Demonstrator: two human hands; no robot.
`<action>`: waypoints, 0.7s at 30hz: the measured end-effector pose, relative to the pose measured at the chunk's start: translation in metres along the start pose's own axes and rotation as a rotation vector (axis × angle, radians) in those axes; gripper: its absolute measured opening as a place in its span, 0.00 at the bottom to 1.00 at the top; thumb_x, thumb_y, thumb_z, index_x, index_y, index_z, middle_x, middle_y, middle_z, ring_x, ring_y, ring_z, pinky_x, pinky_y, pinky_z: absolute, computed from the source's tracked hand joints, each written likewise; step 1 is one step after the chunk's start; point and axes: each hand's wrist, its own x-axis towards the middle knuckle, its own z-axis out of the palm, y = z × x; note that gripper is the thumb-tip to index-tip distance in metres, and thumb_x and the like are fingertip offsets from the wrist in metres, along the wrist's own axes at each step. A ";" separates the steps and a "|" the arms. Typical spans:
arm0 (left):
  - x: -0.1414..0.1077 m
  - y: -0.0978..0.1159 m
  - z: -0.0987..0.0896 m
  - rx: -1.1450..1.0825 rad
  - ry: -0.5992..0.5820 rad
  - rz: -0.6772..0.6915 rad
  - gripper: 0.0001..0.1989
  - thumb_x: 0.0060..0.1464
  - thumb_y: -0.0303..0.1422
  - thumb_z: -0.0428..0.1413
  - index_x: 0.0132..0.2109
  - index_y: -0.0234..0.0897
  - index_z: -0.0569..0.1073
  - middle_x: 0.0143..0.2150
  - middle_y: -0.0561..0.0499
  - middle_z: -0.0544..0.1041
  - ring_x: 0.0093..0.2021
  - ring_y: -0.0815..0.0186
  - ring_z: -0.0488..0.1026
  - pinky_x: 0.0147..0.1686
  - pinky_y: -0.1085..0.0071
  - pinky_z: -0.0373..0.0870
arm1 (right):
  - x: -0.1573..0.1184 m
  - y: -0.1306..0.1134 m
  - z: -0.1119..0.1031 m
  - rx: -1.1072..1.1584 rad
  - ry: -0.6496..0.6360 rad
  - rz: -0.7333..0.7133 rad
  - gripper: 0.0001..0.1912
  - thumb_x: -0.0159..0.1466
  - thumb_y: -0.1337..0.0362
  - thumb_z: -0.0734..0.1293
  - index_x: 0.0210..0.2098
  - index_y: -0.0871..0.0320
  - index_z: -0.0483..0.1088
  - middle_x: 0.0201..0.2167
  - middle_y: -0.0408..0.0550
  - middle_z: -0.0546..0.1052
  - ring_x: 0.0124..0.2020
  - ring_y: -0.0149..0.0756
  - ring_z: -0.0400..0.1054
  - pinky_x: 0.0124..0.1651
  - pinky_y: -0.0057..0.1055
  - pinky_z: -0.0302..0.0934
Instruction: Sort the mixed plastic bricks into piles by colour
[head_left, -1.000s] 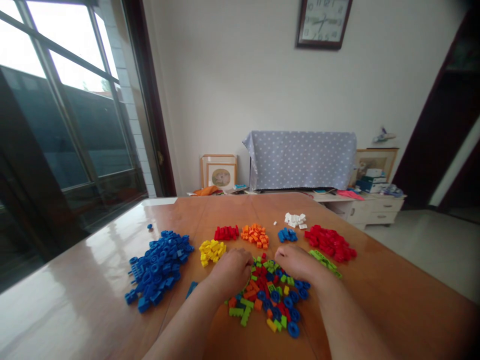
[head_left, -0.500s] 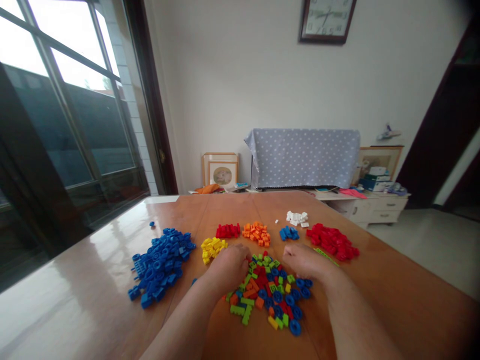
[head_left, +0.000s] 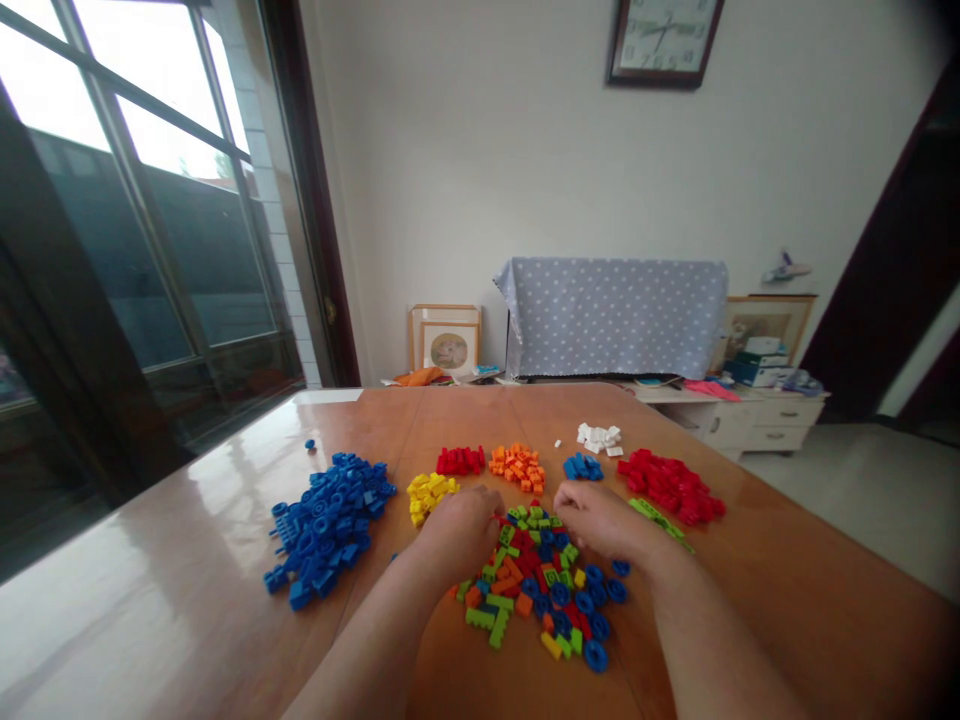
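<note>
Curled downward at the left hand (head_left: 466, 528), by the upper left edge of the mixed pile (head_left: 525, 577). Drawn in, thumb close to fingers, at the right hand (head_left: 596, 518), by the upper right edge. Cannot tell how far open at the tips, nor whether pinching anything: too small and partly turned away.

Between and just below both hands, find the mixed pile, loose and shallow: mostly green, red and orange bricks (head_left: 480, 617), with blue wheels (head_left: 596, 656) largely along the right side. For clean picking, pinch single bricks by the sides and lift straight up rather than rake; likely to scatter the wheels otherwise.

At the left, lift over the yellow pile (head_left: 430, 497) instead of brushing through. At the right, take the same care beside the green row (head_left: 654, 517).

Farther out on the table (head_left: 225, 560), preserve the gaps between the red row (head_left: 460, 461), orange pile (head_left: 517, 467) and small blue pile (head_left: 583, 467). Likewise, avoid bumping the white pile (head_left: 598, 438), big red pile (head_left: 673, 487) and big blue pile (head_left: 330, 525).
</note>
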 end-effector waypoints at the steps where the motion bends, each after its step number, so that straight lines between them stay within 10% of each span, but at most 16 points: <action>1: 0.000 0.001 -0.001 0.004 -0.009 -0.008 0.10 0.57 0.30 0.51 0.41 0.40 0.77 0.43 0.45 0.78 0.44 0.59 0.75 0.43 0.68 0.68 | 0.003 0.001 0.001 0.005 0.033 -0.030 0.08 0.63 0.63 0.62 0.33 0.57 0.72 0.29 0.45 0.78 0.30 0.33 0.68 0.30 0.25 0.53; 13: -0.003 0.003 0.000 0.006 -0.009 -0.008 0.11 0.59 0.32 0.49 0.42 0.38 0.76 0.42 0.44 0.78 0.43 0.58 0.76 0.42 0.67 0.68 | 0.013 -0.012 0.021 -0.117 0.110 -0.186 0.09 0.60 0.61 0.67 0.36 0.57 0.78 0.35 0.46 0.77 0.34 0.33 0.67 0.36 0.26 0.54; 21: -0.001 -0.002 0.002 0.021 0.011 0.026 0.10 0.58 0.32 0.49 0.40 0.39 0.75 0.42 0.44 0.78 0.40 0.58 0.75 0.36 0.68 0.66 | 0.010 0.012 0.003 -0.111 0.142 0.077 0.04 0.56 0.66 0.67 0.31 0.58 0.73 0.25 0.42 0.74 0.27 0.31 0.63 0.29 0.26 0.47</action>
